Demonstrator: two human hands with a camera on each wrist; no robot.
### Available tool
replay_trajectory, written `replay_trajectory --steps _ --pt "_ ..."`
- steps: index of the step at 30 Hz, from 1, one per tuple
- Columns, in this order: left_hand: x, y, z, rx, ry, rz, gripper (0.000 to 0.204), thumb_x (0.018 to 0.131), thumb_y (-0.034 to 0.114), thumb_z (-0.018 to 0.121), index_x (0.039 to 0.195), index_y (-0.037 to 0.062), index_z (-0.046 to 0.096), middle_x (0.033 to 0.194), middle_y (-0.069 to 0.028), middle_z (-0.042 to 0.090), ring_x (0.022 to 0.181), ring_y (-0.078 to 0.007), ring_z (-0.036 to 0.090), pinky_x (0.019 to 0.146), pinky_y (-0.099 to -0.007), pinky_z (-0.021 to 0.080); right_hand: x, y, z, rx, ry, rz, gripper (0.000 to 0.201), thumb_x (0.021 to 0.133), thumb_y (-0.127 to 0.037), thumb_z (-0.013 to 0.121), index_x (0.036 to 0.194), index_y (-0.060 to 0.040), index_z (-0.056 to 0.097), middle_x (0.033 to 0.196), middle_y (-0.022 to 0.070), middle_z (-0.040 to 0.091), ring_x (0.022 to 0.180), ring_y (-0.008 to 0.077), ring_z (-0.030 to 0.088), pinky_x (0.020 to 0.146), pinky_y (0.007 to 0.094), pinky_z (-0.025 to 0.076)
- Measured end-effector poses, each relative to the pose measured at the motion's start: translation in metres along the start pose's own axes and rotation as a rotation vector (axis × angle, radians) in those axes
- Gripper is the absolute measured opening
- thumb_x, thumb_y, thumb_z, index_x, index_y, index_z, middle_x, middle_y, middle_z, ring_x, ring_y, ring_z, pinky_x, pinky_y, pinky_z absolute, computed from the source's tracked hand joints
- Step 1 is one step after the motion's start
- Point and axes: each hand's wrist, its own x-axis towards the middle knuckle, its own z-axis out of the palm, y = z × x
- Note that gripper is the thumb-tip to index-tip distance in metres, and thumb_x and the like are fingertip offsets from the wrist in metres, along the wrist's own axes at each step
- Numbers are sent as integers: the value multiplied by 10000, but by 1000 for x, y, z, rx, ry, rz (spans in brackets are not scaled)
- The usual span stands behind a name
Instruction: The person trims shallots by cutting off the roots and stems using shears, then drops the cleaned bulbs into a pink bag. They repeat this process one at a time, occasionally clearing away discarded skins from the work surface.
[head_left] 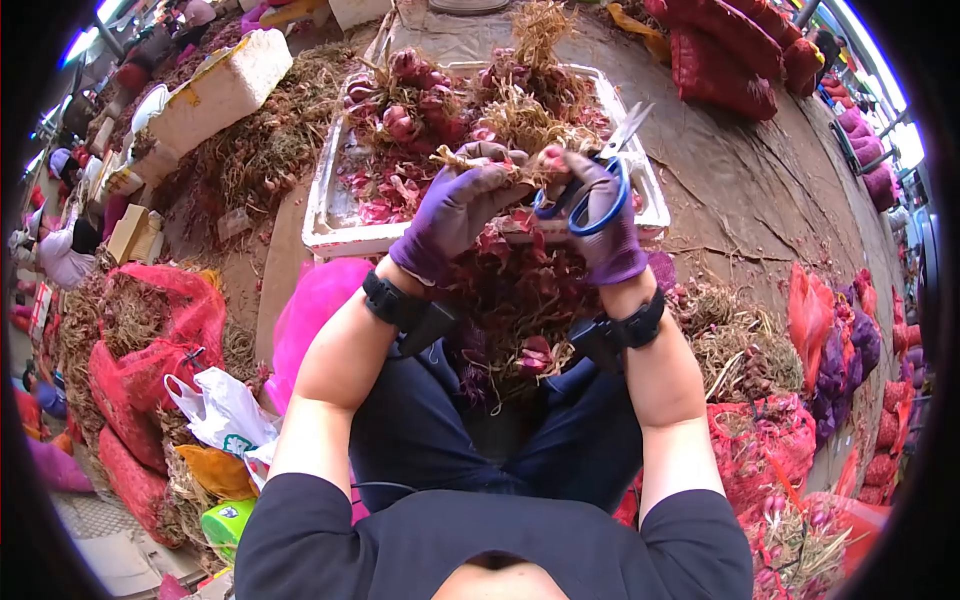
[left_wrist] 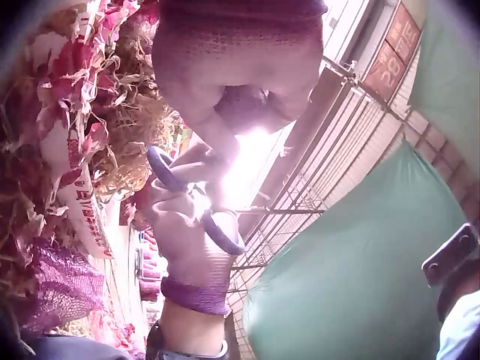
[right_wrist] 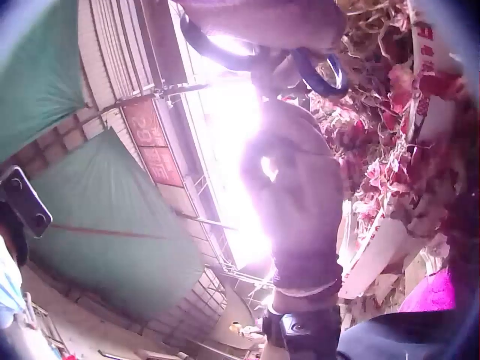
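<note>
Both hands wear grey-and-purple gloves and meet over the near rim of a white foam tray (head_left: pixel 330 215). My left hand (head_left: pixel 455 215) holds a shallot by its fingertips, with a dry stalk (head_left: pixel 450 157) poking out past them; the fingers hide most of it. Blue-handled scissors (head_left: pixel 628 130) hang on the fingers of my right hand (head_left: pixel 608 215), their blades pointing away to the upper right. The right fingertips come right up to a pinkish bulb (head_left: pixel 553 158) between the hands. In the left wrist view, a scissor loop (left_wrist: pixel 223 232) lies against the right glove.
Shallot bunches (head_left: pixel 410 95) with dried stalks and loose skins fill the tray. More skins (head_left: pixel 510 290) are heaped between the knees. Red mesh sacks (head_left: pixel 150 370) and a white plastic bag (head_left: pixel 225 410) sit at the left. At upper left lies a foam box (head_left: pixel 225 95).
</note>
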Motion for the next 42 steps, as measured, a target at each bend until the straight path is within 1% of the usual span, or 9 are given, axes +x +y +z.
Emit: replay_trajectory --steps 6,7,10,14,16,20,33,36,42 --pt "-8 18 -6 597 -403 -316 248 807 103 682 1021 -7 624 953 -100 675 921 -182 660 832 -298 519 17 -33 -39 36 209 -176 144 875 -76 644 987 1 693 849 72 711 744 143 673 627 242 514" --pt "-11 18 12 567 -516 -489 78 802 73 670 807 -4 659 1017 -131 658 907 -193 657 775 -311 534 20 -35 -52 -7 216 -170 152 878 -77 639 990 13 688 868 89 713 768 160 683 650 255 531" --pt "-16 -27 -9 1046 -819 -702 310 798 156 715 1042 -21 645 1055 -151 662 1073 -223 606 932 -343 471 34 -27 -65 51 155 -126 168 890 -83 620 993 36 677 903 127 711 795 198 697 709 288 565" --pt "-29 -38 2 1347 -628 -393 454 839 174 693 1250 11 591 1110 -139 661 1113 -191 582 930 -319 459 21 -22 -44 14 7 -89 171 912 -37 575 1005 91 642 951 183 692 840 262 699 792 336 594" --pt "-14 -9 12 842 -438 -736 438 889 212 653 1271 14 570 1120 -111 666 1045 -171 629 879 -300 495 15 -21 -32 -36 21 -38 167 910 -32 579 1017 89 618 989 175 682 880 251 691 809 351 596" --pt "-5 7 1 506 -60 -487 424 1015 344 461 1289 24 510 1074 -116 667 883 -205 683 811 -342 563 3 -19 -14 6 -204 95 300 880 -5 596 1144 6 455 1049 191 655 945 276 679 825 422 596" --pt "-4 5 -18 -101 -410 -281 441 1007 263 484 1376 27 433 1261 -105 559 1153 -233 570 973 -471 508 -9 -13 12 -423 -262 -223 473 805 11 667 1249 -7 504 962 80 668 842 94 615 783 237 500" --pt "-8 15 -6 457 -293 -177 379 999 215 500 1319 12 491 1279 -105 554 1147 -214 571 975 -453 510 -5 -15 7 -416 -257 -160 471 809 12 662 1253 -7 502 971 85 665 845 96 616 791 236 500" --pt "-1 5 0 35 -106 -308 343 980 166 542 1284 9 533 1206 -81 593 1083 -187 593 908 -374 534 -5 -10 3 0 -156 10 429 869 -14 648 1250 -34 453 990 90 656 786 133 646 663 295 568"
